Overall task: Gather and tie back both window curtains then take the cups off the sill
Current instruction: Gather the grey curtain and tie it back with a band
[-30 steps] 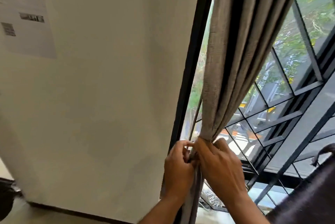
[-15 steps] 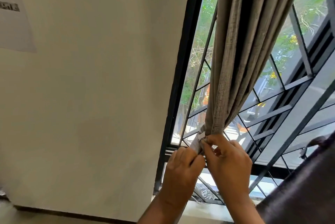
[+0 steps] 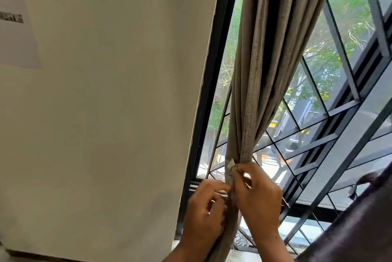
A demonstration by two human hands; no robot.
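A grey-brown curtain (image 3: pixel 261 70) hangs gathered into one bunch in front of the window's left side. A narrow tie-back band (image 3: pixel 230 169) of the same cloth wraps the bunch at its waist, with a small pale tab at its top. My right hand (image 3: pixel 257 196) pinches the band and the bunched cloth from the right. My left hand (image 3: pixel 204 208) is at the band from the left, fingers curled, fingertips on it. A dark second curtain (image 3: pixel 356 225) shows at the lower right corner. No cups are in view, and only a sliver of the sill shows.
A cream wall (image 3: pixel 110 113) fills the left, with a printed paper sheet (image 3: pixel 14 17) stuck at the upper left. The black window frame (image 3: pixel 212 83) runs diagonally, and black metal grille bars (image 3: pixel 339 113) cross the glass.
The view has shifted so the hands sit lower right. My left hand has slid a little down and away from the right hand along the band.
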